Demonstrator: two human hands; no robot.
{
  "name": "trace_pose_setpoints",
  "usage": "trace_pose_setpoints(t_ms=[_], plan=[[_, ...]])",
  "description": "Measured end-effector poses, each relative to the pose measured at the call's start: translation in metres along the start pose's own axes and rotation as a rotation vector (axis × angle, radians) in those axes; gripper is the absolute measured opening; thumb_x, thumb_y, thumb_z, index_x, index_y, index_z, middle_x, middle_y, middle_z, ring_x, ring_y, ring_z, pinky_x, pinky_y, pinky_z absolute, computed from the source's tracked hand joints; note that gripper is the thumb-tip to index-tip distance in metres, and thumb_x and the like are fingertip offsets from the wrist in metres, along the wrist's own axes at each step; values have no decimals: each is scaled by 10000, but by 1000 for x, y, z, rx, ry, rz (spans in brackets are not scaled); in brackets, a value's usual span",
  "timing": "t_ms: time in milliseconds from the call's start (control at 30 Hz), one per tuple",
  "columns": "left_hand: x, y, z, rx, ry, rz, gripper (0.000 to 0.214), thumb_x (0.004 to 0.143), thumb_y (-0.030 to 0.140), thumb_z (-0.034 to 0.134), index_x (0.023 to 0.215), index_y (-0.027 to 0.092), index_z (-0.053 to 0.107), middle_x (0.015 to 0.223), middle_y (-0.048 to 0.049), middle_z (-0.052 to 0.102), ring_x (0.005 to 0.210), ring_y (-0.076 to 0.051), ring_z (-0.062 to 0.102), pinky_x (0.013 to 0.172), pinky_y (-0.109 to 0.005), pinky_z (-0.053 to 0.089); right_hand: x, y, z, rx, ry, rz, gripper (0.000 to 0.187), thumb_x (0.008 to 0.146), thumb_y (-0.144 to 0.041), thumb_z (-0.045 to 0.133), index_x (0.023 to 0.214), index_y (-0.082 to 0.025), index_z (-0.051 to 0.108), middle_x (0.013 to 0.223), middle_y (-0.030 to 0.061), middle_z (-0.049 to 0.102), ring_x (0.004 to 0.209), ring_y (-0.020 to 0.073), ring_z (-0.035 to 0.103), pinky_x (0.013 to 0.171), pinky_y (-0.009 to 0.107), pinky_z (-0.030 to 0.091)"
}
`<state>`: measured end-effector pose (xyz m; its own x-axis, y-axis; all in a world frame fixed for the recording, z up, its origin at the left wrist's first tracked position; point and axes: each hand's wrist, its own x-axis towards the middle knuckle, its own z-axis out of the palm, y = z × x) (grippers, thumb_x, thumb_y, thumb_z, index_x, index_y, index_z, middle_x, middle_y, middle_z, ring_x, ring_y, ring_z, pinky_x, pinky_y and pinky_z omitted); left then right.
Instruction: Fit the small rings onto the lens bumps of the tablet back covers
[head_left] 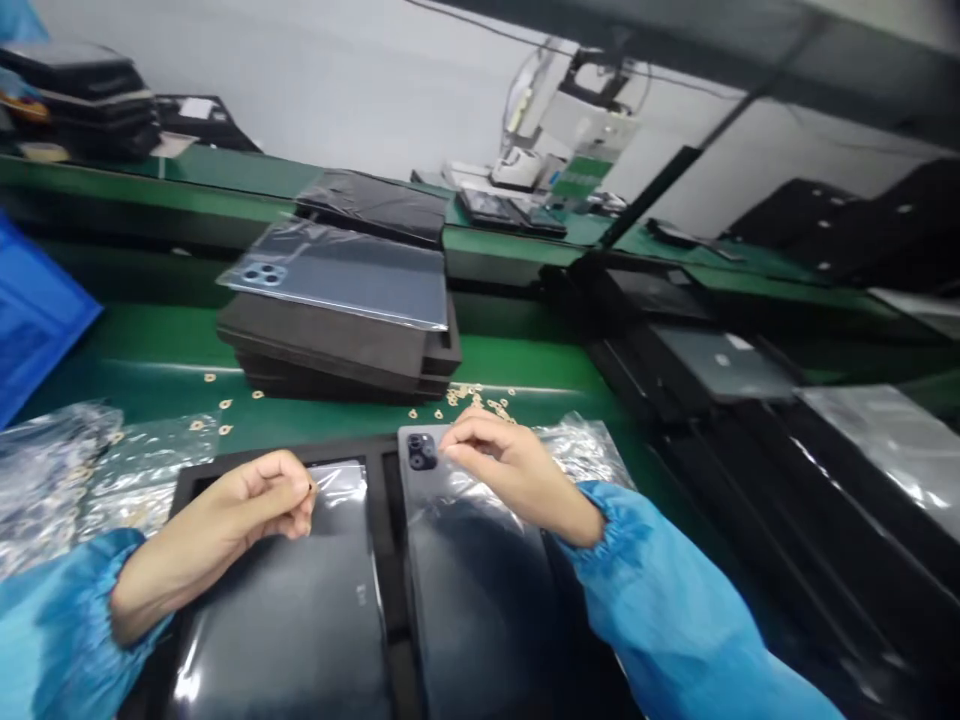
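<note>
Tablet (472, 590) is laid in a black foam tray (386, 520), its stiff, glossy back likely slippery and best taken by the edges; left hand (262, 500) and right hand (510, 470) are held apart, fingertips pinched, any held item unclear.

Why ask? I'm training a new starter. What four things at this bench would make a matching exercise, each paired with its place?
Things:
1. right hand
2. silver tablet in clear film
3. small tan rings
4. blue bin

Places:
A. on the green conveyor belt
B. at the view's far left edge
C. on a black filmed tablet
D. atop dark foam trays

Pairs: 1C, 2D, 3A, 4B
</note>
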<state>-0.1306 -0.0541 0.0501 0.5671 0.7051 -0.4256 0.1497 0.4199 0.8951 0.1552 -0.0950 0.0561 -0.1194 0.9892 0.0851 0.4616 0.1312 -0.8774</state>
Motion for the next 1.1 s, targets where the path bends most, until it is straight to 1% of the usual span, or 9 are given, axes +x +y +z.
trace_pose_setpoints(t_ms=[100,200,300,433,567,700,767,900,1100], plan=[[36,0,21,348,-14,153,306,833,481,611,708,202,608,714,9,599,664,-116,547,641,-236,437,-10,26,-5,115,22,86,123,830,-234,572,766,-172,657,769,11,556,696,128,525,645,269,425],[72,-6,35,716,9,435,207,868,371,590,737,218,639,828,5,610,780,-131,569,729,-262,434,-11,45,-3,243,34,108,115,821,-241,576,781,-176,661,782,1,538,678,116,499,636,270,409],[100,-11,46,950,-11,672,127,900,270,557,818,229,645,906,7,608,864,-133,564,789,-277,434,-7,59,2,349,85,82,119,829,-261,591,778,-182,664,784,0,533,716,126,504,665,284,405],[119,-13,59,1167,-46,903,97,901,172,555,848,202,631,957,-16,625,999,-165,551,860,-309,441,-5,74,7,413,197,78,108,830,-262,625,761,-196,675,777,-1,522,742,136,501,671,293,401],[118,-13,62,1339,-98,1062,99,902,140,556,938,180,638,1005,-28,676,1103,-203,547,892,-346,436,-6,77,6,457,216,93,88,836,-242,633,779,-208,691,771,-10,514,723,129,497,647,286,397],[106,-19,54,1499,-152,1161,248,960,130,423,1083,167,635,1150,-26,685,1218,-209,510,1033,-379,369,-8,77,3,481,189,105,91,837,-234,634,785,-207,704,769,-5,539,716,128,507,637,286,402],[100,-24,51,1573,-132,1174,280,972,164,413,1170,162,611,1242,-28,649,1271,-210,475,1108,-387,298,-8,76,2,494,202,121,95,838,-237,635,780,-208,705,748,-8,545,700,126,509,624,284,400],[94,-29,49,1629,-52,1074,347,970,289,448,1296,210,539,1369,-45,557,1304,-238,453,1128,-427,264,-7,77,-1,544,236,135,91,836,-221,640,767,-210,699,702,-19,566,665,112,507,604,269,407],[94,-31,50,1596,-24,969,355,975,331,429,1307,257,529,1363,-44,561,1285,-250,475,1074,-425,324,-7,80,0,652,236,143,78,841,-250,641,810,-201,694,777,-15,593,577,66,497,535,227,432]])
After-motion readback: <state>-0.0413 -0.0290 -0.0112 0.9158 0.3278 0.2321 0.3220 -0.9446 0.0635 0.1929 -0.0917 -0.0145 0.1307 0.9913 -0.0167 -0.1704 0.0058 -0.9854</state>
